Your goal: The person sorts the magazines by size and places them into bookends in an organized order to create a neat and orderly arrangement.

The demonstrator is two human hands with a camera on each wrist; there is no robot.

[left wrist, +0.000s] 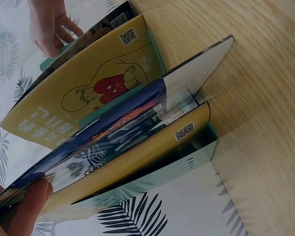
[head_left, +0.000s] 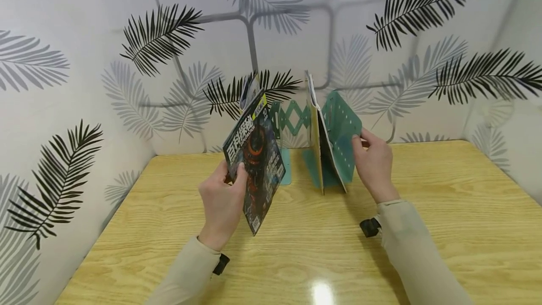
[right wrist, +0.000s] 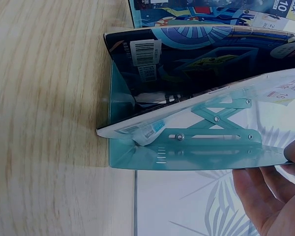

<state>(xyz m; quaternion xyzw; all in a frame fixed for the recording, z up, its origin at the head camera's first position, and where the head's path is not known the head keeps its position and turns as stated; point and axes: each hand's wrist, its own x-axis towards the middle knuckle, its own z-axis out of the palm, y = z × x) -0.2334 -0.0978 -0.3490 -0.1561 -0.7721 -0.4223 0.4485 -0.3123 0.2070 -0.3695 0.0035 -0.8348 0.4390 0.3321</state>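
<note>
My left hand (head_left: 222, 196) grips a dark magazine (head_left: 262, 161) with a red ring on its cover, thumb across the front. The magazine is tilted, off the table, in front of the left part of a green metal expandable bookend (head_left: 345, 128). My right hand (head_left: 374, 164) pinches the outer edge of the bookend's right end plate (right wrist: 201, 158). Thin books (head_left: 316, 135) lean beside that plate, one with a yellow cover (left wrist: 108, 88) and a red heart drawing. In the left wrist view, another yellow book (left wrist: 162, 147) stands at the opposite end plate (left wrist: 196, 160).
The bookend stands on a wood-grain table (head_left: 296, 258), close to a wall (head_left: 288, 51) with a leaf pattern. Scissor-style links (head_left: 292, 117) join its two ends. A small black device (head_left: 370, 227) sits at each wrist.
</note>
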